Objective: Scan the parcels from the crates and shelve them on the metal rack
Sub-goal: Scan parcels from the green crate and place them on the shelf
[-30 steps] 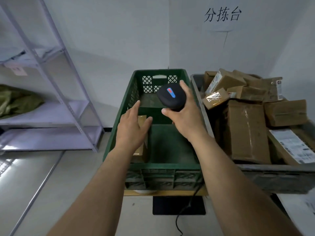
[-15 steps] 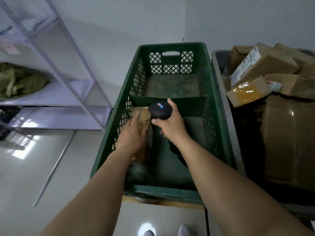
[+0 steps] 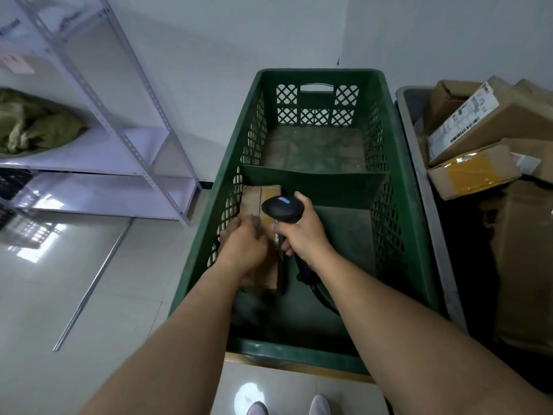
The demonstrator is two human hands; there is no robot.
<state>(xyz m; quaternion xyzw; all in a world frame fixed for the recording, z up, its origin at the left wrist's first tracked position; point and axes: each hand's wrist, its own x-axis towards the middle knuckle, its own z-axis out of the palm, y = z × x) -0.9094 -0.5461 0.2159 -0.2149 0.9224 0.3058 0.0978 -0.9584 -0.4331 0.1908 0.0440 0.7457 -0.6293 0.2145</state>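
Note:
A brown cardboard parcel (image 3: pixel 256 202) stands on edge against the left wall inside the green plastic crate (image 3: pixel 398 181). My left hand (image 3: pixel 244 245) is down in the crate with its fingers wrapped over the parcel's top edge. My right hand (image 3: pixel 302 235) grips a black handheld scanner (image 3: pixel 282 208) by the handle, its head just right of the parcel and its cable trailing down into the crate. The parcel's lower part is hidden behind my left hand. The metal rack (image 3: pixel 140 163) stands to the left.
A grey bin (image 3: pixel 431 223) piled with several cardboard boxes (image 3: pixel 475 169) sits right of the crate. A green sack (image 3: pixel 33 124) lies on the rack's middle shelf. A divider (image 3: pixel 314 184) splits the crate. Glossy floor lies at the left, my shoes at the bottom.
Both hands have dropped from above the crate down into it. My left hand has closed over the parcel, and the scanner has come down beside it. My head has tilted downward.

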